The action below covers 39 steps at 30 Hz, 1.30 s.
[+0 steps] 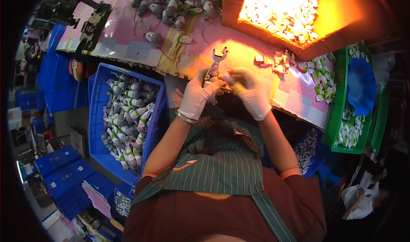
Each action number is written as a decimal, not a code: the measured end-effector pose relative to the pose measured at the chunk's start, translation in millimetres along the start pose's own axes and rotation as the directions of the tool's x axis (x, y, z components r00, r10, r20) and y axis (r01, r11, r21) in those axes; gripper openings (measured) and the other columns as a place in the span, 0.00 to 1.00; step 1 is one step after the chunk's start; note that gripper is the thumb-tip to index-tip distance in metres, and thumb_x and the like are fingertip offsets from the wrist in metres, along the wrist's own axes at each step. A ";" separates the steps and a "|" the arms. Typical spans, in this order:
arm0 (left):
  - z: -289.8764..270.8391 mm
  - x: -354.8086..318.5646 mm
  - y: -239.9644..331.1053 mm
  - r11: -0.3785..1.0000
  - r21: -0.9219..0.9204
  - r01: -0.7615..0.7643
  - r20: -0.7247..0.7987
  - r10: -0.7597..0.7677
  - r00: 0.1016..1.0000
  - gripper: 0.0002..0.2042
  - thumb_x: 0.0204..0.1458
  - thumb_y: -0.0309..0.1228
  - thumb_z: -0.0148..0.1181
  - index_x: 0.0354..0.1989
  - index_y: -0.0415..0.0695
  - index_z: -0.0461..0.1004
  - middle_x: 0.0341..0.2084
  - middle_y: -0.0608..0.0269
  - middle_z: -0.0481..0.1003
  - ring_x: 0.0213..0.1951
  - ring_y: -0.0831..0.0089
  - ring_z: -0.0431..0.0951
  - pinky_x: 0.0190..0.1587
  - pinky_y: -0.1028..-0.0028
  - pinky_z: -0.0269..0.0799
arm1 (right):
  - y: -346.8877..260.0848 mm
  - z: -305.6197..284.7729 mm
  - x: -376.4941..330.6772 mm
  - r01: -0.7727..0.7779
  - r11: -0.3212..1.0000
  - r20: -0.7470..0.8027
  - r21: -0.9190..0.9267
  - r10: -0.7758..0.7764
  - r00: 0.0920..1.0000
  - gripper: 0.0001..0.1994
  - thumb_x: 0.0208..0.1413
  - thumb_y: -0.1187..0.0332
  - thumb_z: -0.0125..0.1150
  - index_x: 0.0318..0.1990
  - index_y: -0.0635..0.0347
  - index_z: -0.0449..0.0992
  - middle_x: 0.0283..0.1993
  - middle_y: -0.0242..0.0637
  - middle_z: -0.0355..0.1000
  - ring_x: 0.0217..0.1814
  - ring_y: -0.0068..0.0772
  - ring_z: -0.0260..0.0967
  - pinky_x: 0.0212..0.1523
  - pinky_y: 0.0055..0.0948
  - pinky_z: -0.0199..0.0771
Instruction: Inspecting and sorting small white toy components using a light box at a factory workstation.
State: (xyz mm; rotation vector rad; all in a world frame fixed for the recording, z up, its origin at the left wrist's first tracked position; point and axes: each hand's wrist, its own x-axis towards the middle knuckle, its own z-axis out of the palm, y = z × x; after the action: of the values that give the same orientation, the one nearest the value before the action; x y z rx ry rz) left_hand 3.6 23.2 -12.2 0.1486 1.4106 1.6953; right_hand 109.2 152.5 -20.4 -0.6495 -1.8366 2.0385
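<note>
While the left hand (195,96) in its white glove closes around the lower end of a slim, pale, two-pronged piece (219,58), the right hand (253,96), gloved likewise, curls its fingers close beside it; blur hides what these hold, so I cannot tell. Both hands and the forked piece sit left of an open brown cardboard box (265,33), on its near side toward the wearer. The piece's long axis runs away from the wearer's body, leaning slightly right, its prongs on the far end.

Glare washes over the small white pieces (282,13) heaped inside the box. Just nearer the wearer than the box lies a loose cluster of small white parts (282,62); left of the box spreads a pile of grey-and-white figures with green bits (173,7). Under all this is a pink-covered worktable (121,18), crossed by yellow tape (167,67).

Right of the box stands a green plastic tray (340,92) with a blue scalloped bowl (361,86). Well left of the box, nearer the wearer, a blue plastic bin (97,133) holds more grey-and-white figures. Beyond that bin, farther from the box, are stacked blue crates (64,180). Another person in white (362,201) shows on the near right side of the box, well apart.
</note>
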 end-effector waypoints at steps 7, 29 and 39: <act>-14.7 -4.1 0.5 0.981 0.125 -0.145 -0.119 0.160 0.980 0.15 0.52 0.29 0.62 0.47 0.44 0.69 0.23 0.71 0.72 0.18 0.86 0.66 0.17 0.83 0.62 | 7.6 38.0 19.2 0.447 0.626 0.061 -0.639 -0.538 0.841 0.15 0.42 0.80 0.65 0.40 0.61 0.75 0.32 0.35 0.71 0.31 0.28 0.70 0.33 0.23 0.71; -19.0 -4.5 -7.1 0.760 0.474 -0.445 0.173 0.415 0.893 0.21 0.44 0.18 0.62 0.50 0.39 0.69 0.40 0.58 0.75 0.43 0.73 0.75 0.47 0.74 0.70 | -8.1 34.8 16.7 -0.156 0.908 0.156 0.388 0.102 0.983 0.17 0.48 0.73 0.67 0.45 0.64 0.69 0.40 0.36 0.74 0.38 0.22 0.71 0.39 0.24 0.72; -35.0 -11.4 3.7 0.446 0.774 -0.449 0.250 0.436 0.865 0.13 0.49 0.34 0.61 0.41 0.43 0.72 0.30 0.56 0.75 0.34 0.54 0.75 0.38 0.64 0.71 | 6.4 27.9 9.8 -0.301 0.885 0.076 0.355 0.294 0.953 0.29 0.56 0.37 0.48 0.35 0.60 0.68 0.26 0.35 0.70 0.20 0.24 0.64 0.20 0.19 0.60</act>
State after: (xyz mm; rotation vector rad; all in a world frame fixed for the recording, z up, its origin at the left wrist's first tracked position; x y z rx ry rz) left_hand -12.5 -9.9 -16.3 1.1580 2.2029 1.2377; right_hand 86.6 133.3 -26.0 -0.8435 -1.3720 2.5047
